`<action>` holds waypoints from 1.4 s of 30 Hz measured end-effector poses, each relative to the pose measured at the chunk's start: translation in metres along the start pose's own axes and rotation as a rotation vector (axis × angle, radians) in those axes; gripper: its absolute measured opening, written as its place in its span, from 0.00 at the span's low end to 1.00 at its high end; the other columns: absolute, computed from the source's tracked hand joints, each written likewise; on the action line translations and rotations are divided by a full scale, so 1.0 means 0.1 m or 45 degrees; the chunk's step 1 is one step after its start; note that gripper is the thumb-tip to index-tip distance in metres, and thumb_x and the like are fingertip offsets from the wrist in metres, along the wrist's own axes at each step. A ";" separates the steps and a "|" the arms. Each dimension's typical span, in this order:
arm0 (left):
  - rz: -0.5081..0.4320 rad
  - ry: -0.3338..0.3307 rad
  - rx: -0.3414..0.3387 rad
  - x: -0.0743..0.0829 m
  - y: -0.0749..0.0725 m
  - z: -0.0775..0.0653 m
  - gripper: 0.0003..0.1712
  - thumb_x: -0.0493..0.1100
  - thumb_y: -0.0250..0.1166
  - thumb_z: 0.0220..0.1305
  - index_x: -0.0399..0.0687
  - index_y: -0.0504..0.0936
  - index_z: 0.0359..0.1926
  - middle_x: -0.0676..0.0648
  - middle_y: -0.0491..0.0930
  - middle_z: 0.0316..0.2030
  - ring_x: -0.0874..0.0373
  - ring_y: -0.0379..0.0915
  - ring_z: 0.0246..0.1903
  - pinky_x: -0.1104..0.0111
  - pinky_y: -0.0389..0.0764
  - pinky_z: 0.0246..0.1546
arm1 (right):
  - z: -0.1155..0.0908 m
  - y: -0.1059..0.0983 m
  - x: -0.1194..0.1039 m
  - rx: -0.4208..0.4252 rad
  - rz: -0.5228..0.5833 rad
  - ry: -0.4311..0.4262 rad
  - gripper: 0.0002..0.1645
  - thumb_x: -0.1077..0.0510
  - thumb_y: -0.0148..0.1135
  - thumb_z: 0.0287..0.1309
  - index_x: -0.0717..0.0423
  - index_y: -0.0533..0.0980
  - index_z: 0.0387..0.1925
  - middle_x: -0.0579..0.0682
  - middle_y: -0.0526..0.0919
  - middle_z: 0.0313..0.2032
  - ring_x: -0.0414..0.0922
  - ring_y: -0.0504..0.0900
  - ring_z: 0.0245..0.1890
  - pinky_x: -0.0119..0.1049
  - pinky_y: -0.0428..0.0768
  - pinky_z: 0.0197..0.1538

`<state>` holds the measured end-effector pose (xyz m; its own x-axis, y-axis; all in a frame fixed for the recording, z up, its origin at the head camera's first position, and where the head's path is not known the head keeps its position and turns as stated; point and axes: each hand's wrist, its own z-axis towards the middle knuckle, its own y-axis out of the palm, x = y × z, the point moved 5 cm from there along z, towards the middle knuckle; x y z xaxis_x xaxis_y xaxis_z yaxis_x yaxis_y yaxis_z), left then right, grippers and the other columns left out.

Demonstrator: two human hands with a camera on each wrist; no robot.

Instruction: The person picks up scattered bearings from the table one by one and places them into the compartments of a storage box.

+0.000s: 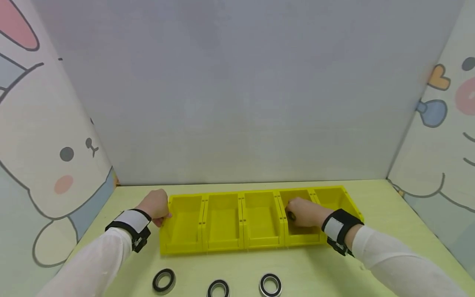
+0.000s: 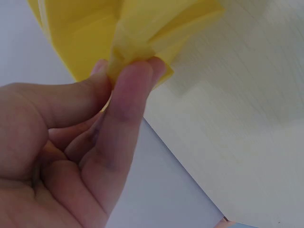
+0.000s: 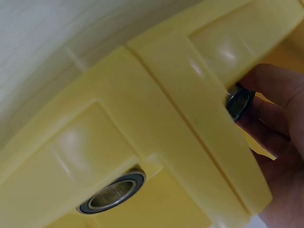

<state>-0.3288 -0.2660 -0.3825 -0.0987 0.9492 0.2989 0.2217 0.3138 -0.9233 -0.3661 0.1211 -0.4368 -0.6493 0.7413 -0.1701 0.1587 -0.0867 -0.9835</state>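
Note:
My left hand (image 1: 155, 205) is at the left end of a row of joined yellow bins (image 1: 222, 244). In the left wrist view, its thumb and fingers pinch the thin edge of the end bin's wall (image 2: 142, 28). My right hand (image 1: 306, 212) reaches down into the bin second from the right. It holds a dark-rimmed ring bearing (image 3: 240, 102) between thumb and fingers, partly hidden behind the bin's front wall. A second ring bearing (image 3: 113, 194) lies in the neighbouring bin in the right wrist view.
Three ring bearings lie on the pale table in front of the bins: a left one (image 1: 163, 281), a middle one (image 1: 218, 289) and a right one (image 1: 270, 284). A grey back wall (image 1: 245, 103) rises behind, with cartoon-printed panels on both sides.

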 end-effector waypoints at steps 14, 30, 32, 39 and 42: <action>-0.018 -0.052 -0.038 -0.02 0.00 0.05 0.11 0.34 0.70 0.53 0.33 0.76 0.23 0.42 0.77 0.16 0.56 0.78 0.12 0.70 0.81 0.16 | -0.08 -0.24 -0.08 -0.017 -0.123 -0.040 0.21 0.60 0.70 0.51 0.61 0.78 0.47 0.55 0.81 0.45 0.50 0.80 0.44 0.42 0.82 0.47; -0.015 -0.007 0.003 0.00 -0.01 -0.01 0.09 0.33 0.69 0.53 0.33 0.77 0.23 0.43 0.78 0.16 0.57 0.78 0.12 0.70 0.82 0.17 | -0.43 -0.84 -1.05 0.024 -0.347 -0.364 0.60 0.33 0.68 0.44 0.40 0.49 0.73 0.51 0.40 0.74 0.60 0.39 0.73 0.65 0.56 0.67; -0.007 -0.011 -0.004 0.01 -0.01 -0.01 0.10 0.34 0.69 0.54 0.33 0.77 0.24 0.43 0.78 0.16 0.57 0.78 0.12 0.70 0.82 0.17 | -0.46 -0.74 -1.15 0.006 -0.322 -0.420 0.62 0.31 0.68 0.42 0.37 0.45 0.73 0.50 0.37 0.75 0.59 0.37 0.73 0.66 0.55 0.66; -0.003 -0.031 -0.020 0.03 -0.02 -0.02 0.10 0.34 0.69 0.54 0.32 0.77 0.25 0.43 0.78 0.17 0.56 0.78 0.13 0.70 0.82 0.18 | -0.61 -0.33 -1.30 -0.156 -0.150 -0.518 0.64 0.30 0.66 0.41 0.31 0.39 0.73 0.45 0.30 0.74 0.57 0.30 0.73 0.68 0.52 0.66; 0.000 -0.030 -0.013 0.04 -0.02 -0.03 0.10 0.34 0.69 0.54 0.33 0.77 0.25 0.43 0.78 0.16 0.56 0.78 0.13 0.70 0.82 0.18 | -0.66 -0.17 -1.33 -0.191 -0.107 -0.557 0.63 0.30 0.65 0.42 0.31 0.39 0.73 0.46 0.32 0.74 0.58 0.32 0.73 0.69 0.53 0.65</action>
<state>-0.3270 -0.2631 -0.3786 -0.1213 0.9483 0.2934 0.2313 0.3145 -0.9207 -0.2335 0.0684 -0.3935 -0.9119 0.3886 -0.1322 0.1774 0.0827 -0.9807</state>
